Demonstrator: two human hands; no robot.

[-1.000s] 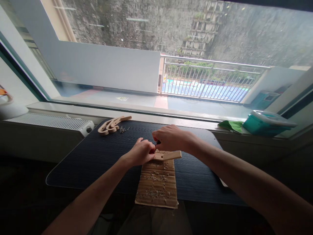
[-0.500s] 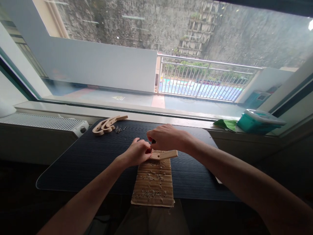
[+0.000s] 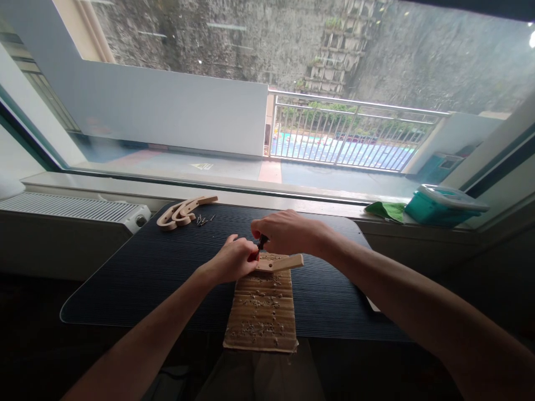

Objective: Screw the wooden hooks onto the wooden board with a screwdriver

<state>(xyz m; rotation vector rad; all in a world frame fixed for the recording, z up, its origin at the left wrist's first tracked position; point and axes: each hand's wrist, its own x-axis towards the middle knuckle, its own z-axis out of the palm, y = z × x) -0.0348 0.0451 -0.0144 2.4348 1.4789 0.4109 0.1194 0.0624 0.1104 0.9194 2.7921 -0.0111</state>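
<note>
Head view: the right hand (image 3: 288, 233) is curled closed around the dark handle of a slim tool (image 3: 262, 243), held from above and tilted, its lower end reaching down to the left hand (image 3: 234, 259). The left hand has its fingers pinched closed on the near-left end of a pale wooden piece (image 3: 289, 263); how much of the wood lies under them is hidden. The piece runs rightward out of that grip, bends slightly upward, and shows a dark hole just beside the fingers.

Under the wood and the grip is a strip of corrugated cardboard (image 3: 262, 312), strewn with small crumbs or pits, too small to tell which; it extends toward the person and past the near edge of the black table (image 3: 146, 284). Beyond the grip, to its left, curved wooden pieces (image 3: 179, 215) lie together on the table, with small metal screws (image 3: 202, 221) scattered just beside them.

Farther left is a white radiator (image 3: 79, 209). Well to the right of the grip, on the sill, a green cloth (image 3: 385, 211) lies next to a teal box (image 3: 443, 207) with a clear lid. No brand or label can be read; outside the window, a triangular floor marking (image 3: 202, 166) is too blurred to make out.
</note>
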